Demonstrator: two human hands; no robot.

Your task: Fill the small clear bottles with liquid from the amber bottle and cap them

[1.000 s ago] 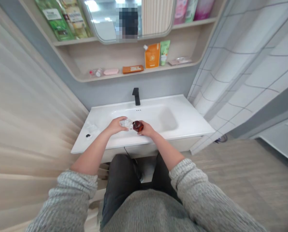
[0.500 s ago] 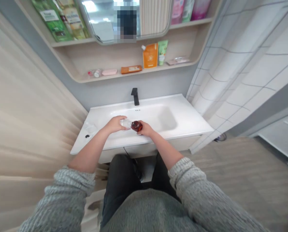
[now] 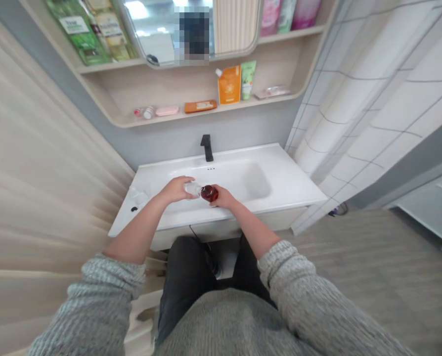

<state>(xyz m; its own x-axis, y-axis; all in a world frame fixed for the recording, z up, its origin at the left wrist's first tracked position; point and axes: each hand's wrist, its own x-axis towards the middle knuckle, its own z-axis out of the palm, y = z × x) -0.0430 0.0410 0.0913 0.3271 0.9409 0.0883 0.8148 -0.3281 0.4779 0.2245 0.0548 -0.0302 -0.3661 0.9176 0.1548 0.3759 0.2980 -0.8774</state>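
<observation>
Over the front of the white sink (image 3: 233,180), my left hand (image 3: 177,190) is wrapped round a clear bottle (image 3: 192,189). My right hand (image 3: 224,198) grips a dark red-brown bottle (image 3: 209,193), tilted with its neck to the left. The two bottles meet mouth to mouth, or nearly so; whether they touch is too small to tell. On the counter's left end lie a small black cap (image 3: 134,209) and a clear, see-through item (image 3: 139,196) that I cannot make out.
A black faucet (image 3: 206,148) stands behind the basin. Above it, a shelf (image 3: 128,122) holds an orange pouch (image 3: 229,85), a green tube (image 3: 247,80) and small packs, under a mirror (image 3: 236,29). A beige curtain (image 3: 39,148) hangs at the left.
</observation>
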